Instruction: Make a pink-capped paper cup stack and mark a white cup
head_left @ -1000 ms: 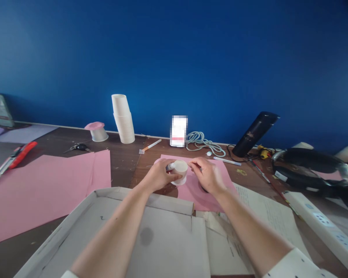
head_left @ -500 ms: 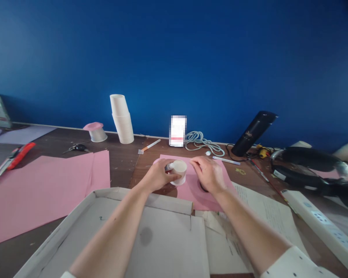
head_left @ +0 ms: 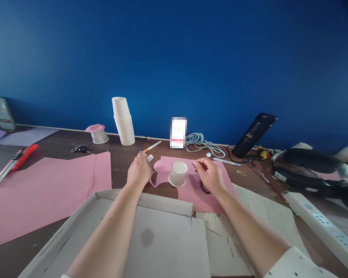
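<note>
head view: paper cup (head_left: 178, 173) between both hands.

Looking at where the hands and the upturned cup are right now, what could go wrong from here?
1. The left hand holds a small white tube, probably glue, nozzle up. It may smear the pink paper or the fingers.
2. The upturned paper cup stands free, with neither hand on it. A brush from the right hand could tip or shift it.
3. The open cardboard box lies under both forearms and may snag them.
</note>
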`<act>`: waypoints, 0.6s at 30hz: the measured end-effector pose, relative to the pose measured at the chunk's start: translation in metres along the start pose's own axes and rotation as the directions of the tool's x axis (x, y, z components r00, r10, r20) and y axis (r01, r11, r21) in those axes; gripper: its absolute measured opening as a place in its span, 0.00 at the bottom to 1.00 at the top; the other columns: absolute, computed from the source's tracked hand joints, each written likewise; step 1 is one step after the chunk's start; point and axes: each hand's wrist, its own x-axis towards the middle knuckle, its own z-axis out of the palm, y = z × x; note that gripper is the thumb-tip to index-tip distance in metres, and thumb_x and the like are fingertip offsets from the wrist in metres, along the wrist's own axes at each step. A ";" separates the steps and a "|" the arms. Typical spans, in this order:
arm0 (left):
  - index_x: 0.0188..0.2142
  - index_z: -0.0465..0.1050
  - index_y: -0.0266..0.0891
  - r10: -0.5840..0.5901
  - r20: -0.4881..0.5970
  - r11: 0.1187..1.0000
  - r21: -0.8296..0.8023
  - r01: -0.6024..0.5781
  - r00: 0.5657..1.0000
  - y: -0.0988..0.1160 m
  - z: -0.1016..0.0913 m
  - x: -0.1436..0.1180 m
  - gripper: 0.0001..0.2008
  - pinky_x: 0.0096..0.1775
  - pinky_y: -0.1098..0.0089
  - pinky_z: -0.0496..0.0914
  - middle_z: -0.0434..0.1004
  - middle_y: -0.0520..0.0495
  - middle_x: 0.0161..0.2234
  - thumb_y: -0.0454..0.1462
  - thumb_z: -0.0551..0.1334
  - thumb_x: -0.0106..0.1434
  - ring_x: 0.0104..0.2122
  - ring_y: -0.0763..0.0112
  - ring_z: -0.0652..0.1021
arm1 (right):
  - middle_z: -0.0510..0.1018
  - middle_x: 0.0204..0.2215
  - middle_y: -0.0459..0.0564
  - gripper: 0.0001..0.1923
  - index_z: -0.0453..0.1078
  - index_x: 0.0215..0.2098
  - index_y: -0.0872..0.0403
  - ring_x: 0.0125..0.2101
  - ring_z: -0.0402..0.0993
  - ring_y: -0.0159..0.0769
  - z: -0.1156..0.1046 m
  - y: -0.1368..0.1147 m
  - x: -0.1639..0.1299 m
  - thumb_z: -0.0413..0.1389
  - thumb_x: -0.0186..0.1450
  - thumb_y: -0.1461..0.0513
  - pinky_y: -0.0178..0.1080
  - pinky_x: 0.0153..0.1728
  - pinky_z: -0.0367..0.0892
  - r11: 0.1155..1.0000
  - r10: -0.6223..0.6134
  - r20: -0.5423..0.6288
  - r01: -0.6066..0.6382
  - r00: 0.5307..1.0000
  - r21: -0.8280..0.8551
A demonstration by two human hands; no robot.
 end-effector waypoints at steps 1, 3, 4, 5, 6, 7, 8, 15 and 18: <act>0.49 0.63 0.34 0.004 0.010 0.997 0.074 -0.004 1.000 0.000 0.001 0.000 0.17 0.40 0.57 0.66 0.73 0.31 0.45 0.35 0.51 0.61 0.44 0.49 0.75 | 0.78 0.27 0.47 0.11 0.69 0.33 0.50 0.29 0.75 0.38 0.000 0.001 0.000 0.50 0.64 0.53 0.38 0.32 0.67 1.000 -0.002 0.002 0.002 1.000 -0.002; 0.48 0.64 0.35 0.033 0.030 0.980 0.196 -0.038 0.999 0.000 0.003 -0.001 0.16 0.41 0.54 0.65 0.75 0.32 0.43 0.34 0.50 0.61 0.42 0.48 0.76 | 0.79 0.28 0.48 0.12 0.69 0.33 0.50 0.29 0.75 0.38 0.000 0.003 0.000 0.50 0.64 0.53 0.38 0.32 0.67 1.000 -0.001 0.011 0.002 1.000 -0.007; 0.48 0.65 0.36 0.049 0.029 0.968 0.245 -0.054 0.998 0.000 0.004 -0.002 0.16 0.41 0.54 0.64 0.75 0.33 0.43 0.35 0.50 0.61 0.42 0.48 0.76 | 0.79 0.28 0.48 0.12 0.69 0.33 0.50 0.28 0.75 0.37 0.000 0.003 0.000 0.50 0.64 0.53 0.38 0.32 0.68 1.000 0.002 0.016 -0.002 1.000 -0.010; 0.48 0.65 0.36 0.060 0.020 0.956 0.286 -0.063 0.998 0.000 0.004 -0.002 0.16 0.42 0.53 0.64 0.76 0.34 0.43 0.35 0.51 0.61 0.42 0.48 0.75 | 0.79 0.28 0.47 0.11 0.69 0.33 0.50 0.28 0.76 0.37 0.000 0.004 0.000 0.50 0.64 0.53 0.38 0.32 0.68 1.000 0.006 0.020 -0.006 1.000 -0.013; 0.48 0.66 0.37 0.066 0.007 0.945 0.320 -0.065 0.998 0.000 0.004 -0.002 0.16 0.42 0.53 0.64 0.76 0.34 0.43 0.36 0.51 0.61 0.43 0.48 0.75 | 0.79 0.28 0.47 0.11 0.69 0.33 0.50 0.28 0.76 0.37 0.001 0.004 0.000 0.50 0.64 0.53 0.38 0.32 0.68 1.000 0.009 0.023 -0.009 1.000 -0.017; 0.48 0.66 0.37 0.069 -0.004 0.937 0.345 -0.063 0.998 0.000 0.005 -0.003 0.16 0.42 0.54 0.63 0.76 0.34 0.43 0.36 0.52 0.61 0.43 0.48 0.75 | 0.79 0.28 0.47 0.11 0.69 0.33 0.50 0.28 0.76 0.37 0.001 0.004 0.000 0.50 0.64 0.53 0.38 0.32 0.68 1.000 0.010 0.026 -0.009 1.000 -0.021; 0.48 0.66 0.37 0.068 -0.014 0.931 0.359 -0.059 0.998 -0.001 0.005 -0.002 0.16 0.42 0.54 0.63 0.76 0.34 0.43 0.37 0.52 0.61 0.43 0.49 0.74 | 0.79 0.28 0.47 0.11 0.69 0.33 0.50 0.28 0.76 0.37 0.001 0.004 0.000 0.50 0.64 0.53 0.37 0.32 0.68 1.000 0.008 0.029 -0.007 1.000 -0.026; 0.51 0.67 0.37 0.056 -0.123 0.917 0.399 -0.002 0.991 -0.002 0.008 -0.003 0.19 0.42 0.56 0.64 0.72 0.35 0.46 0.39 0.54 0.61 0.46 0.48 0.70 | 0.79 0.26 0.47 0.11 0.69 0.32 0.51 0.27 0.76 0.35 0.003 0.007 0.000 0.51 0.64 0.54 0.35 0.30 0.68 1.000 -0.007 0.012 0.008 1.000 -0.029; 0.52 0.67 0.39 0.193 -0.185 0.920 0.377 -0.112 0.964 0.003 0.012 -0.006 0.19 0.44 0.58 0.64 0.70 0.38 0.49 0.40 0.53 0.62 0.48 0.51 0.68 | 0.79 0.26 0.46 0.10 0.69 0.32 0.51 0.26 0.76 0.35 0.004 0.009 0.000 0.51 0.64 0.54 0.35 0.29 0.68 1.000 0.003 0.016 -0.002 1.000 -0.022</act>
